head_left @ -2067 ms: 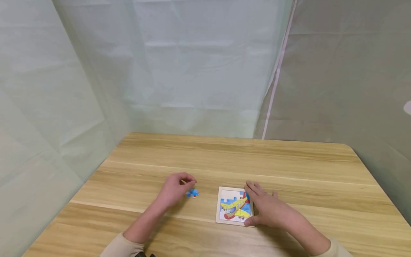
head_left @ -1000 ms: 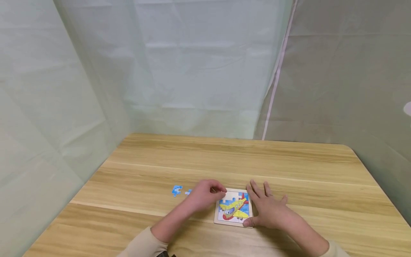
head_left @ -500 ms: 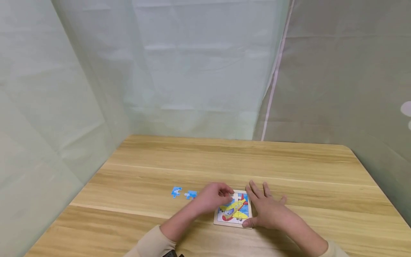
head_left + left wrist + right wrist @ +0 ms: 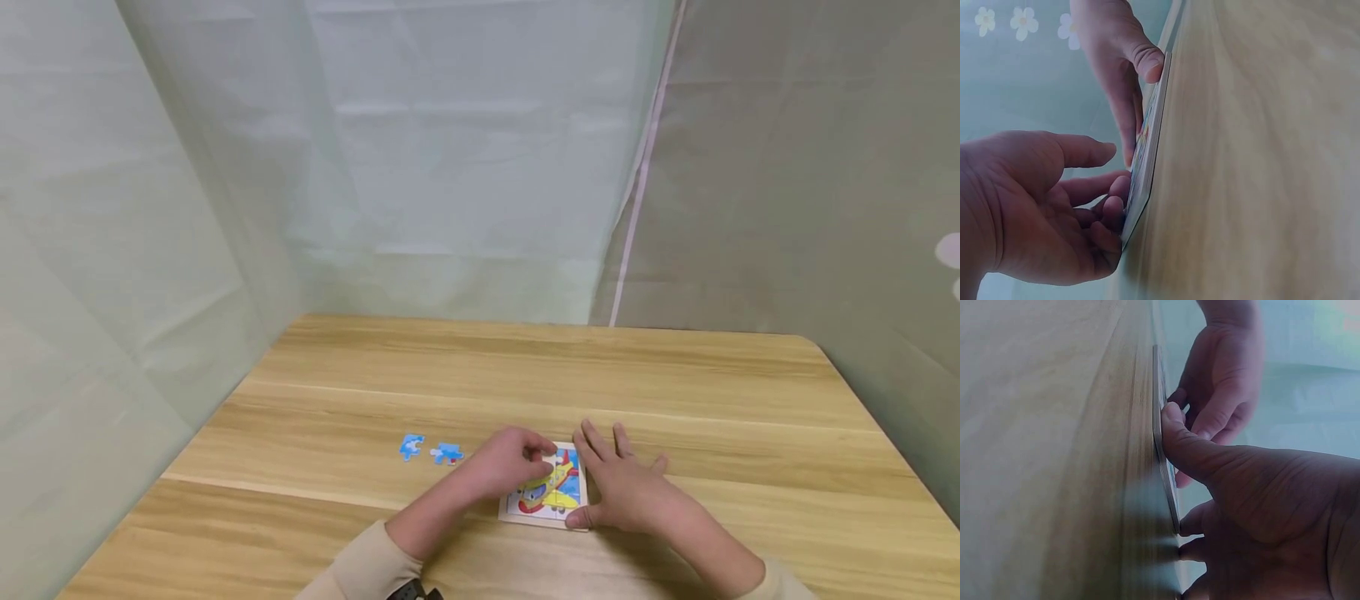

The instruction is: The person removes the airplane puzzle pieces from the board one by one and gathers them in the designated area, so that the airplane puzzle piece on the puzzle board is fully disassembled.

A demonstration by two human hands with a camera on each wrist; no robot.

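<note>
A square wooden-framed jigsaw puzzle (image 4: 534, 522) with a yellow cartoon airplane lies flat on the table. My left hand (image 4: 512, 462) reaches over its upper left part and hides that area in the head view. Seen from the left wrist, the thumb stands apart from the fingers (image 4: 1102, 240), whose tips touch the puzzle's face. No piece shows between them. My right hand (image 4: 626, 492) is spread along the right side, thumb (image 4: 1174, 414) on the near right corner and the index fingertip by the far right corner; other fingertips reach the table.
Two loose blue jigsaw pieces, a left one (image 4: 411, 447) and a right one (image 4: 447, 453), lie left of the puzzle. The wood-grain table (image 4: 360, 375) ends at hanging pale cloth (image 4: 465, 167) behind and at the sides.
My left hand has moved right from the loose pieces to the puzzle, then further across it, uncovering both pieces. My right hand spread its fingers wider and otherwise stayed at the right edge.
</note>
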